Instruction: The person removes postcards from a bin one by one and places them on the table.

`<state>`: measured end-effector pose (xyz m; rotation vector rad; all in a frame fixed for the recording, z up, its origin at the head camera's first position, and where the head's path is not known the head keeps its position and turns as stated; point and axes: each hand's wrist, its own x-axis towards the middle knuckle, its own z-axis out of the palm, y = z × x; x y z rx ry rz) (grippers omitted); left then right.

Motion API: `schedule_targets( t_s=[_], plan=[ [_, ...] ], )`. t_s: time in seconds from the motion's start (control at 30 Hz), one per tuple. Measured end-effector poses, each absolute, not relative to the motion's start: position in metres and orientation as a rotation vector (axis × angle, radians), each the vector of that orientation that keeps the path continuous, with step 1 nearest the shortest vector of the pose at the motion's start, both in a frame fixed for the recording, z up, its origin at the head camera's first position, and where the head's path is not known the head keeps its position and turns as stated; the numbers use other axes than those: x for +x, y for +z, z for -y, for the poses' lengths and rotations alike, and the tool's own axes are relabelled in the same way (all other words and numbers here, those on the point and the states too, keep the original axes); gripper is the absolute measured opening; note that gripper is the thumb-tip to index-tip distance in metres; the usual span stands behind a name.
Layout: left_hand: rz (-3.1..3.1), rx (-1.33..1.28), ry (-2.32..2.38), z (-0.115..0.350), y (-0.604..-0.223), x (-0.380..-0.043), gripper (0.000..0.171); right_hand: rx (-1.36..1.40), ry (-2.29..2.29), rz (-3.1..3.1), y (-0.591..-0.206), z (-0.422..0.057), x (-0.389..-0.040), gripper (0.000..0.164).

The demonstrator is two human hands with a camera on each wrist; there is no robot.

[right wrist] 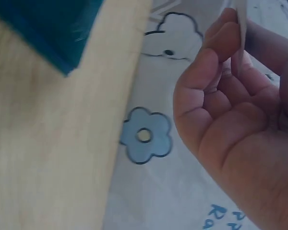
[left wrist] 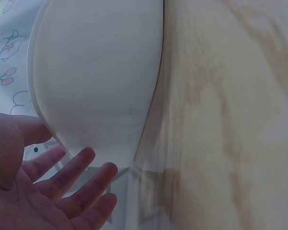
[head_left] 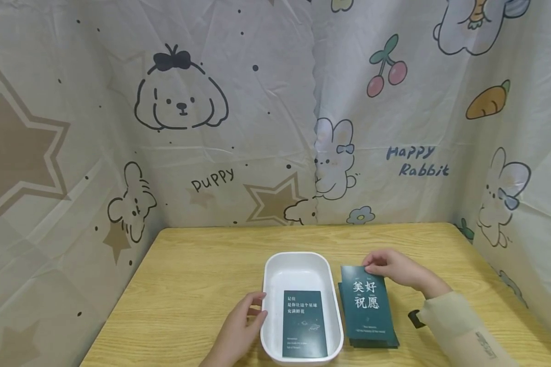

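Note:
A white rectangular tray [head_left: 271,275] with rounded corners stands near the front of the table. Inside it lies a dark green card [head_left: 305,331] printed with white text and a small planet drawing. My left hand [head_left: 242,326] touches the tray's left side with relaxed fingers, the thumb at the rim in the left wrist view. To the right of the tray, my right hand [head_left: 395,267] pinches the top edge of a green card [head_left: 366,318] with large white characters. Seen edge-on in the right wrist view, that card [right wrist: 242,33] sits between thumb and fingers. It overlaps a stack of green cards [head_left: 392,344].
The wooden table [head_left: 188,285] has its far edge against a hanging cloth [head_left: 257,127] with cartoon prints. The same cloth encloses the left and right sides. A dark band [head_left: 415,319] shows at the right sleeve's cuff.

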<state>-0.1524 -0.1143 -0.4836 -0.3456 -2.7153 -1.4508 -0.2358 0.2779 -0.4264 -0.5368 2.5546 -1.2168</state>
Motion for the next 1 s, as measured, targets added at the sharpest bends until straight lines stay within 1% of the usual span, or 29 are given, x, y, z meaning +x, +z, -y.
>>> schedule_targets(
  t_s=[0.27, 0.57, 1.0],
  plan=[
    [2.7, -0.356, -1.47, 0.114, -0.484, -0.152, 0.035, -0.509, -1.155, -2.564, -0.451, -0.282, -0.245, 0.018],
    [2.688, -0.368, -1.465, 0.114, -0.484, -0.152, 0.035, -0.528, -1.092, -2.627, -0.465, -0.276, -0.248, 0.016],
    [2.696, -0.369, -1.468, 0.115, -0.485, -0.152, 0.035, -0.34, -1.045, -2.76, -0.475, -0.264, -0.246, 0.006]
  ],
)
